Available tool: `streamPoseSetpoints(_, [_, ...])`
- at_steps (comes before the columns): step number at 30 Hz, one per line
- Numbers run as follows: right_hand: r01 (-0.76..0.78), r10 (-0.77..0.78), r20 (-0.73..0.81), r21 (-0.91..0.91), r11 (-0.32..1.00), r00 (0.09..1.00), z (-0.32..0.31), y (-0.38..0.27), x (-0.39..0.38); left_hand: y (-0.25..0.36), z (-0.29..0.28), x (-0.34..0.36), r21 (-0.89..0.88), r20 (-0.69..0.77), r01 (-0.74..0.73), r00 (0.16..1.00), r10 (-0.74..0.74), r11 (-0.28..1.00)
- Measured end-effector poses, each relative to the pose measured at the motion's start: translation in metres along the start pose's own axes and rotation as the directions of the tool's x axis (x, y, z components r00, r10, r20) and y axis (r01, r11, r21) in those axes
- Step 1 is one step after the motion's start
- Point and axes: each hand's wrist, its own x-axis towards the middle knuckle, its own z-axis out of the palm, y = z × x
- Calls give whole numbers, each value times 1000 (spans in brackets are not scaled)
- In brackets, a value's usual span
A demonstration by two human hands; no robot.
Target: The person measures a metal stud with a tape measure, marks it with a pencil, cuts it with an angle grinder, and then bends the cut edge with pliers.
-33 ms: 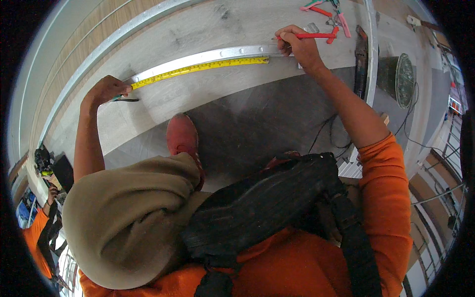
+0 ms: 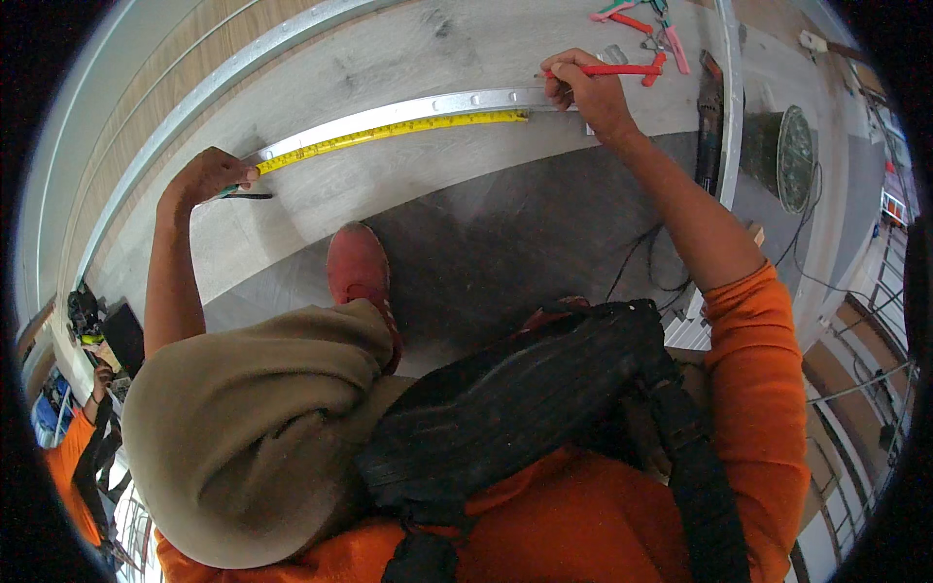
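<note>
My left hand [image 2: 209, 180] is closed on a tape measure, its case mostly hidden, with a dark strap below. The yellow blade [image 2: 389, 129] lies extended along the near side of a long silver metal channel [image 2: 408, 108]. My right hand [image 2: 588, 95] grips a red pencil [image 2: 617, 69] at the channel's right end, near a small clear item [image 2: 612, 54]. Just beyond lie pink-and-green and red hand tools [image 2: 671, 34].
Pale planks [image 2: 379, 49] border dark flooring [image 2: 486, 233], where my red shoe [image 2: 355, 262] stands. A metal rail [image 2: 733, 146], black tool [image 2: 707, 146], bucket [image 2: 782, 155] and cables [image 2: 641, 253] are rightward. A co-worker in orange [image 2: 73, 466] works at far left.
</note>
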Motion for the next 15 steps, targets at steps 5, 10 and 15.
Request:
streamPoseSetpoints(5, [-42,42,-32,3,999,999,0,1,8,-8,-1,6,15,11,-27,1000,27,1000])
streamPoseSetpoints(10, [-31,30,-24,-28,999,999,7,1,12,-9,5,16,37,23,8,1000,-9,999])
streamPoseSetpoints(15, [-18,19,24,-42,999,1000,29,-6,17,-14,3,14,35,2,-9,1000,9,999])
